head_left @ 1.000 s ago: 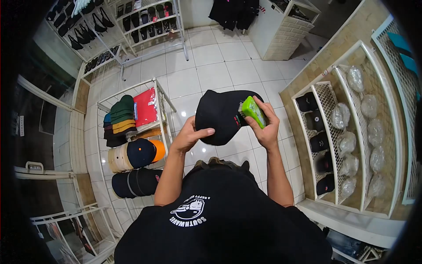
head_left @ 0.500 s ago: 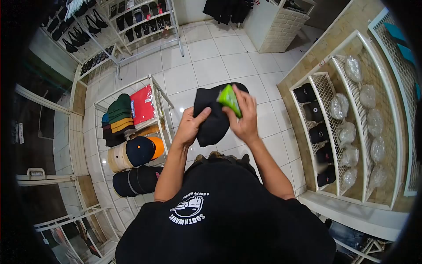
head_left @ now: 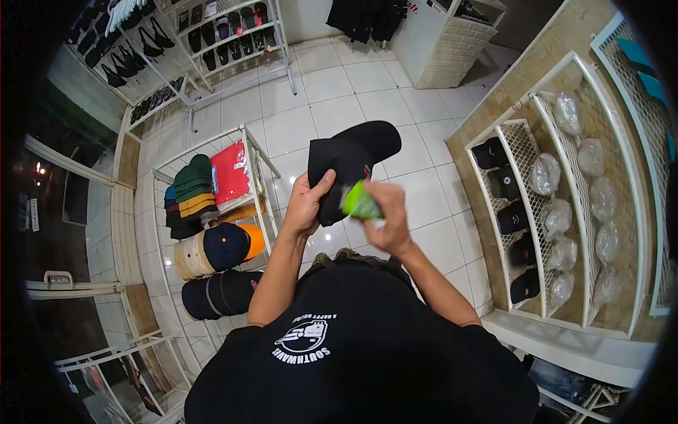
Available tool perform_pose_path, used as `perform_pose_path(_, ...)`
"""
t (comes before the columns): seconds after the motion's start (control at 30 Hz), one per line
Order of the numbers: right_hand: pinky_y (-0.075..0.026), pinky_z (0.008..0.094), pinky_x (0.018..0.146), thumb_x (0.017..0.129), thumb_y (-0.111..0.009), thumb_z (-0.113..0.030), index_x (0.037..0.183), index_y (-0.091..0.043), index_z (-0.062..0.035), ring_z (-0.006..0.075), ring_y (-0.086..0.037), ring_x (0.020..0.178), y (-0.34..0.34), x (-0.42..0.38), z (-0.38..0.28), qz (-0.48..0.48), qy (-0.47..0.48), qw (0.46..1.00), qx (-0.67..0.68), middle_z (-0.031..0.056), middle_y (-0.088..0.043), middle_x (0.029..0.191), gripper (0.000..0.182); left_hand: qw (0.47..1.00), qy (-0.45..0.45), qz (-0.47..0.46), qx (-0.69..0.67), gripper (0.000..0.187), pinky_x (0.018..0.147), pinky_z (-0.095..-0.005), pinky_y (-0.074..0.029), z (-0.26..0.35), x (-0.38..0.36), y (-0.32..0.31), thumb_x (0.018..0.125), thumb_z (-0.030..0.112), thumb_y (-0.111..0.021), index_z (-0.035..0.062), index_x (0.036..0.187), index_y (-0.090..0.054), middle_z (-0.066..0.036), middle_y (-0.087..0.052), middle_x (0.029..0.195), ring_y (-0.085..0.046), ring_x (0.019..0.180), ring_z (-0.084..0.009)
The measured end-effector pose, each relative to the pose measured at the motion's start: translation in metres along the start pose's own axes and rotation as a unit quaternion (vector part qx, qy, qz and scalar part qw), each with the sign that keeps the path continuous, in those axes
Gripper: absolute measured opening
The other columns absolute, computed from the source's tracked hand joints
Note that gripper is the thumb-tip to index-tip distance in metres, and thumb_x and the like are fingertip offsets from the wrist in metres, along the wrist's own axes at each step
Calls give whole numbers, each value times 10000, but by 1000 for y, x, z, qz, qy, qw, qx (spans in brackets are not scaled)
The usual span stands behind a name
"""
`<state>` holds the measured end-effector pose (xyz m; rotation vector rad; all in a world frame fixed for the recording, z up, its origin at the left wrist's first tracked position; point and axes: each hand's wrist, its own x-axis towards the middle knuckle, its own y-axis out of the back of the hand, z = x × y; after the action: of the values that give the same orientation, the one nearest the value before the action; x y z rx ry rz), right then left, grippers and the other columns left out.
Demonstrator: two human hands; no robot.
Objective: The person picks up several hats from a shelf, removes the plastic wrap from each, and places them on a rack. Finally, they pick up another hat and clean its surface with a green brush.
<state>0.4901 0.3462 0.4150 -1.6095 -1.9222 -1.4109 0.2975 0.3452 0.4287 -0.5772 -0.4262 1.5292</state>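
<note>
A black cap (head_left: 342, 157) is held up in front of my chest, its brim pointing to the upper right. My left hand (head_left: 305, 206) grips its left side, thumb lying over the fabric and fingers behind. Closed around a bright green, palm-sized thing (head_left: 360, 201) with a pale edge is my right hand (head_left: 388, 220), slightly blurred. The green thing overlaps the lower right of the cap in this view; I cannot tell its exact kind. A small coloured mark shows on the crown just above it.
To the left stands a white rack with stacked caps (head_left: 226, 245), green beanies (head_left: 193, 178) and a red packet (head_left: 229, 172). White wall shelves (head_left: 540, 205) on the right carry black caps and several plastic-wrapped bundles (head_left: 545, 172). Sandals hang on a rack (head_left: 229, 32) at the back.
My right hand and the green thing have moved down and left from the cap's brim side to its lower part. The cap has turned, so more of its brim shows.
</note>
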Motion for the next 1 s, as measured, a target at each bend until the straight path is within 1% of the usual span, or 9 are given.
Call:
perform_pose_path(0.13, -401, 433, 941, 674, -761, -42, 1295, -531, -13, 363, -545, 1068, 2, 33, 7, 107, -156, 982, 25, 173, -585, 1184, 663, 999, 0, -32, 11, 227, 750, -261, -557, -9, -2, -2, 962, 142, -629, -9, 1131, -634, -68, -701, 1025, -673, 859, -117)
perform_pose_path(0.27, -397, 437, 953, 638, -753, -38, 1291, -570, -34, 348, -549, 1080, 0, -3, -25, -101, -7, 994, 51, 145, -605, 1182, 678, 999, -10, 12, -34, 231, 763, -275, -563, 2, 0, -3, 965, 151, -625, -8, 1132, -634, -78, -700, 1033, -677, 869, -126)
perform_pose_path(0.4, -408, 447, 937, 666, -786, -72, 1304, -559, -19, 343, -542, 1075, 5, 29, 0, 90, -124, 988, -10, 148, -604, 1178, 679, 999, -9, -31, 17, 226, 765, -272, -557, 1, -4, -8, 974, 168, -613, -9, 1111, -643, -70, -703, 1013, -670, 861, -113)
perform_pose_path(0.47, -400, 443, 946, 667, -786, -85, 1310, -556, -22, 344, -542, 1078, 4, 32, 0, 94, -163, 981, 33, 144, -603, 1177, 685, 998, -5, -29, 49, 223, 752, -260, -549, -5, -6, -9, 976, 170, -611, -10, 1103, -647, -61, -704, 993, -665, 838, -103)
perform_pose_path(0.53, -386, 435, 963, 664, -778, -88, 1316, -562, -50, 332, -544, 1085, -3, 13, -9, 54, -55, 997, 3, 134, -604, 1187, 688, 999, -33, 14, 38, 229, 734, -249, -543, -3, -2, -10, 977, 181, -613, -11, 1097, -648, -58, -705, 982, -661, 816, -100)
perform_pose_path(0.6, -368, 428, 977, 658, -752, -72, 1321, -560, -67, 310, -538, 1113, 1, 1, -24, -76, -39, 996, -10, 117, -603, 1204, 690, 999, 0, 25, 28, 282, 719, -240, -539, 1, -4, -7, 1002, 262, -574, -2, 1067, -651, -55, -706, 961, -656, 800, -95)
perform_pose_path(0.8, -392, 439, 899, 714, -771, -118, 1336, -541, -47, 324, -541, 1025, 0, 37, 3, 40, -52, 997, -35, 136, -601, 1150, 667, 998, 12, -31, 56, 367, 709, -243, -540, -9, -1, -4, 1020, 337, -521, -2, 1076, -650, -62, -703, 959, -659, 801, -98)
perform_pose_path(0.9, -396, 440, 922, 721, -772, -122, 1349, -546, -73, 315, -547, 1034, 5, 11, -17, -111, 29, 993, -35, 124, -605, 1144, 669, 1000, 11, 23, 7, 458, 681, -231, -529, -2, -3, -14, 1031, 401, -467, -16, 1082, -647, -53, -702, 948, -644, 778, -82)
perform_pose_path(1.0, -402, 435, 930, 728, -779, -134, 1345, -551, -80, 319, -544, 1037, 4, 31, 10, 26, -72, 997, -27, 130, -604, 1137, 659, 999, 23, -16, 24, 451, 704, -241, -535, -19, 0, 0, 1031, 396, -468, -13, 1091, -646, -59, -700, 981, -649, 807, -88)
